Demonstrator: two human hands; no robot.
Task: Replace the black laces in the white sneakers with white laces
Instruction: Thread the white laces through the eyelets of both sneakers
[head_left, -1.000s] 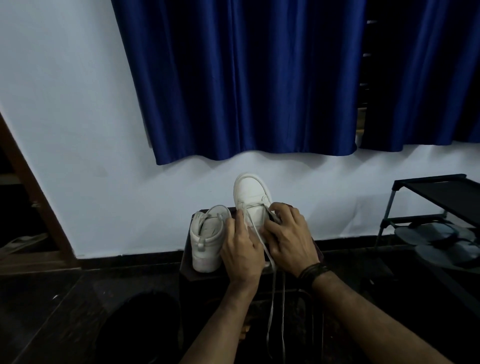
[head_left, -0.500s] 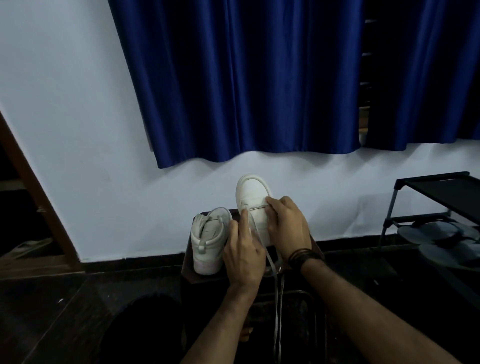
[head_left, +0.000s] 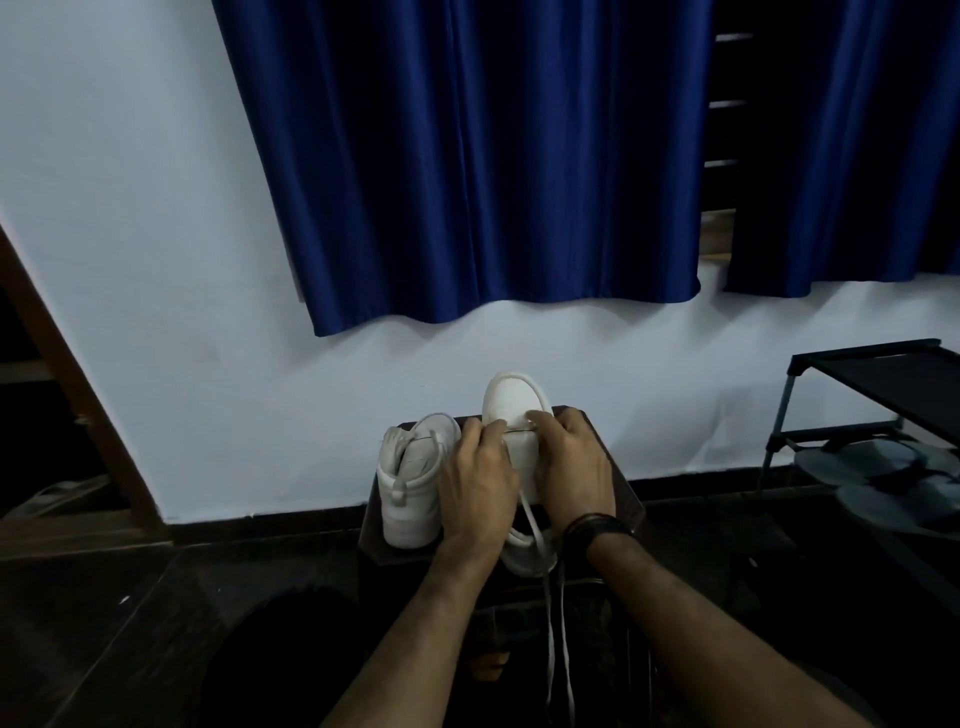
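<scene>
Both hands, left hand (head_left: 480, 480) and right hand (head_left: 574, 467), are pinching the flat white lace (head_left: 535, 525) across the white leather sneaker (head_left: 511, 402); keeping it flat and evenly tensioned seems wise.

place: home, dim room | signs: blue curtains (head_left: 467, 156) over a window on a white wall (head_left: 130, 208) | shoe rack (head_left: 857, 415) holding sandals (head_left: 883, 467) at right | dark tiled floor (head_left: 104, 623) | wooden door frame (head_left: 67, 374) at left
</scene>
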